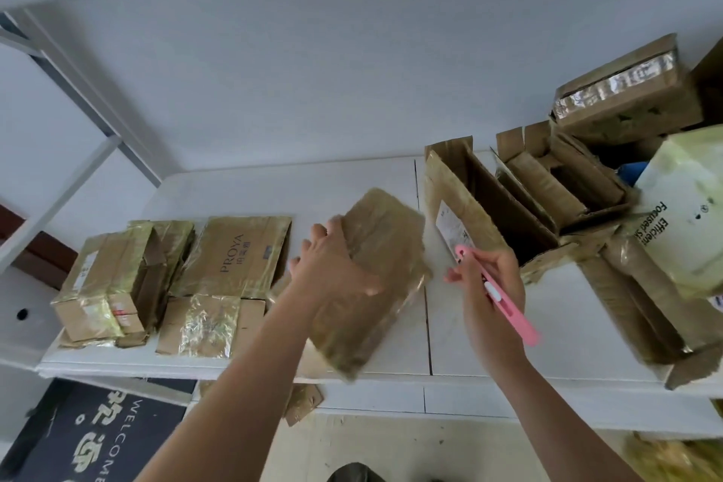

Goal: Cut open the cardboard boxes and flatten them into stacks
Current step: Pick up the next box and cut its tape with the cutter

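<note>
A taped brown cardboard box (385,262), blurred by motion, sits tilted over the middle of the white table (450,344). My left hand (332,266) grips its left side. My right hand (489,278) holds a pink box cutter (504,305) just right of that box, apart from it. Flattened boxes (234,258), one marked PROYA, lie stacked on the left of the table. An open upright box (481,207) with a shipping label stands to the right of centre.
More opened and taped boxes (626,98) pile up at the right, beside a pale green printed bag (688,215). A cardboard scrap (301,401) lies under the table edge. A dark WELCOME mat (98,438) covers the floor at left. White shelf rails (70,176) rise at far left.
</note>
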### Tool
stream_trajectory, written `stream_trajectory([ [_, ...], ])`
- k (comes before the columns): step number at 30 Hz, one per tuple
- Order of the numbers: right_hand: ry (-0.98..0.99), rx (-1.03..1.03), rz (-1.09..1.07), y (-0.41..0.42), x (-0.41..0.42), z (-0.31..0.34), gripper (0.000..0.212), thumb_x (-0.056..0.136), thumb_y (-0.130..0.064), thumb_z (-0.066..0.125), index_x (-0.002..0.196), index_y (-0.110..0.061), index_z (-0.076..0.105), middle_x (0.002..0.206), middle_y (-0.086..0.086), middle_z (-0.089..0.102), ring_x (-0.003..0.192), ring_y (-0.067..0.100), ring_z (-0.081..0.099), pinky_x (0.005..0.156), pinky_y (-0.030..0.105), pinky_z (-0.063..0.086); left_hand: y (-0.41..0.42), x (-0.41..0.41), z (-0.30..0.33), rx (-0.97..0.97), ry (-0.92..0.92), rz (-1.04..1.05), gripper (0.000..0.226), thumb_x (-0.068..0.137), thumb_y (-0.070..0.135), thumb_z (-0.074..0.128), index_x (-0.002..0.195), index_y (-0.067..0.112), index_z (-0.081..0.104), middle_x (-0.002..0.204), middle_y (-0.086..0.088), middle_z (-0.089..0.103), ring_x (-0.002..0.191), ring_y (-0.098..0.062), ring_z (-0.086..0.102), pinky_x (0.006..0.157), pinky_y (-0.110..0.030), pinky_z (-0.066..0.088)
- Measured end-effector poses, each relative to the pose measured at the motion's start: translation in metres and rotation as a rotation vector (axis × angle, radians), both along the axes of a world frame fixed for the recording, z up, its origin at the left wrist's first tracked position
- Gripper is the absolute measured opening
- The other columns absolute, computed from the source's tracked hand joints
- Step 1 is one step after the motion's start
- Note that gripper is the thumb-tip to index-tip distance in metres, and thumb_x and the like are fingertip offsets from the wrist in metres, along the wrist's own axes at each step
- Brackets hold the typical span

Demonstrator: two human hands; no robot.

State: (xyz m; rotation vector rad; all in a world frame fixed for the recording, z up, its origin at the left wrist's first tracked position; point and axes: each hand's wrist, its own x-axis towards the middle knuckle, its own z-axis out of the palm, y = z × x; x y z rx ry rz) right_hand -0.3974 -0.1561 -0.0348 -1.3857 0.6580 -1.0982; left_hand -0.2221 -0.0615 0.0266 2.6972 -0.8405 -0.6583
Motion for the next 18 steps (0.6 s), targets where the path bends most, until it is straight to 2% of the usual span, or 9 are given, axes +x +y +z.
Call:
stream_trajectory([
  [2, -0.010, -0.009, -0.025, -0.002, 0.004, 0.000, 0.006, 0.097, -0.009, 0.055, 0.094, -0.014, 0.055, 0.081, 0.011, 0.066, 0.075, 0.022, 0.067, 0.070, 0.025, 0.056, 0.013, 0.008, -0.003, 0.081, -0.021, -0.157, 0.121, 0.062, 0.038, 0.086, 0.152, 0.029, 0.006, 0.139, 0.000, 0.029, 0.132, -0.026, 0.032, 0.113, -0.047, 0.026],
  [5, 0.021, -0.006, 0.050, -0.008, 0.012, -0.004, 0.004, 0.097, -0.007, 0.057, 0.093, -0.005, 0.056, 0.083, 0.011, 0.065, 0.079, 0.015, 0.067, 0.072, 0.021, 0.054, 0.031, 0.014, -0.028, 0.012, 0.014, -0.161, 0.126, 0.060, 0.049, 0.088, 0.153, 0.035, 0.005, 0.146, 0.006, 0.028, 0.135, -0.022, 0.030, 0.116, -0.044, 0.018],
  [7, 0.047, 0.004, 0.115, -0.016, 0.021, -0.008, 0.006, 0.097, -0.007, 0.058, 0.092, -0.003, 0.056, 0.084, 0.009, 0.067, 0.083, 0.019, 0.068, 0.074, 0.025, 0.056, 0.039, 0.019, -0.038, -0.069, -0.005, -0.132, 0.124, 0.059, 0.056, 0.086, 0.153, 0.037, 0.008, 0.147, 0.009, 0.030, 0.135, -0.019, 0.031, 0.117, -0.041, 0.015],
  [10, 0.081, 0.109, 0.222, -0.028, 0.034, -0.012, 0.007, 0.097, -0.010, 0.059, 0.093, -0.004, 0.057, 0.089, 0.010, 0.070, 0.088, 0.021, 0.069, 0.081, 0.033, 0.057, 0.046, 0.022, -0.042, -0.092, 0.051, -0.270, 0.121, 0.059, 0.054, 0.087, 0.152, 0.040, 0.011, 0.147, 0.012, 0.030, 0.130, -0.012, 0.030, 0.119, -0.044, 0.013],
  [12, 0.106, 0.212, 0.265, -0.031, 0.042, -0.015, 0.008, 0.097, -0.013, 0.059, 0.093, -0.006, 0.058, 0.089, 0.012, 0.070, 0.090, 0.021, 0.069, 0.084, 0.038, 0.057, 0.048, 0.022, -0.041, -0.083, 0.085, -0.335, 0.121, 0.059, 0.054, 0.087, 0.152, 0.041, 0.011, 0.149, 0.013, 0.028, 0.133, -0.014, 0.027, 0.121, -0.045, 0.009],
  [15, 0.106, 0.333, 0.263, -0.035, 0.047, -0.023, 0.009, 0.097, -0.016, 0.059, 0.090, -0.011, 0.058, 0.091, 0.015, 0.069, 0.099, 0.031, 0.068, 0.089, 0.051, 0.057, 0.046, 0.024, -0.043, -0.117, 0.119, -0.308, 0.120, 0.057, 0.057, 0.086, 0.152, 0.041, 0.015, 0.149, 0.014, 0.028, 0.137, -0.015, 0.024, 0.120, -0.042, 0.008],
  [18, 0.114, 0.343, 0.257, -0.041, 0.047, -0.027, 0.011, 0.097, -0.016, 0.059, 0.089, -0.009, 0.058, 0.090, 0.012, 0.071, 0.098, 0.030, 0.069, 0.089, 0.053, 0.056, 0.043, 0.023, -0.044, -0.147, 0.114, -0.274, 0.116, 0.057, 0.058, 0.085, 0.151, 0.041, 0.019, 0.147, 0.015, 0.030, 0.132, -0.008, 0.023, 0.118, -0.038, 0.005],
])
